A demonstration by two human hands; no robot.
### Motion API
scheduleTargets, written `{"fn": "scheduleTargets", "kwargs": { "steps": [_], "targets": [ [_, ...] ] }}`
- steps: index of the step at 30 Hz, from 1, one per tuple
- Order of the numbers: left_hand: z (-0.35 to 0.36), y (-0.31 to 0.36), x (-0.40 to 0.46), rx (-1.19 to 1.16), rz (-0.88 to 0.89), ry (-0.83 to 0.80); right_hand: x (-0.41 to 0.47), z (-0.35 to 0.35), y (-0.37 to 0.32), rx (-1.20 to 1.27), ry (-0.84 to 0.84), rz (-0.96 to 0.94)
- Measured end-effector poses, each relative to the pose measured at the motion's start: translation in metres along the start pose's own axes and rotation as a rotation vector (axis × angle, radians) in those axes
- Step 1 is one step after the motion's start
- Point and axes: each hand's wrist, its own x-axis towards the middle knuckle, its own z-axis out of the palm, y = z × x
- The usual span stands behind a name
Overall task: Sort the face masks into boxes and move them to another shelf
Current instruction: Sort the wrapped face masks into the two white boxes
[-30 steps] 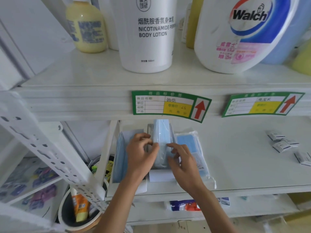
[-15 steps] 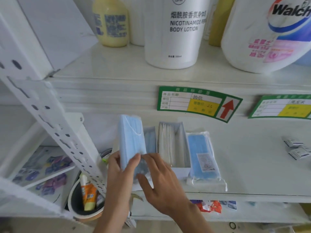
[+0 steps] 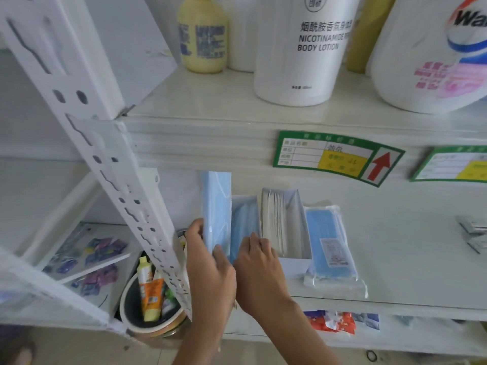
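My left hand (image 3: 210,270) grips the lower end of an upright stack of blue face masks (image 3: 216,206), held above the left end of the middle shelf. Just right of it stands an open white box with blue masks (image 3: 245,222) inside; my right hand (image 3: 257,262) rests on that box's near end with fingers spread. Beside it, a second open box holds white masks (image 3: 275,219) on edge. A sealed clear pack of blue masks (image 3: 330,246) lies flat further right.
The white shelf (image 3: 395,259) carries small sachets (image 3: 471,233) at far right. Above stand a body lotion bottle (image 3: 316,48), a yellow bottle (image 3: 203,35) and a large detergent jug (image 3: 434,61). A slotted upright post (image 3: 105,167) crosses at left, a tub with tubes (image 3: 150,299) below.
The blue mask stack came out of the middle box and went left; my left hand now holds it alone. My right hand dropped onto the left box. The view shifted left.
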Motion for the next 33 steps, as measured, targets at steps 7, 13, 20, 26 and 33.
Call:
{"fn": "scheduleTargets", "kwargs": {
  "steps": [7,13,20,26,33],
  "targets": [
    [-0.004,0.000,0.027,0.278,0.042,-0.274,0.024,-0.019,-0.010,-0.073,-0.018,0.073],
    [-0.002,-0.005,0.036,0.601,0.135,-0.401,0.028,-0.006,-0.013,0.012,0.072,0.041],
    [-0.005,-0.031,0.042,0.396,-0.002,-0.592,0.033,-0.001,-0.011,0.257,0.076,-0.016],
    [0.005,-0.053,0.034,0.181,-0.015,-0.568,0.031,0.000,-0.003,0.442,0.247,0.006],
    [0.009,-0.057,0.032,0.281,0.340,-0.534,0.016,0.001,0.005,0.465,0.374,-0.079]
  ]
}}
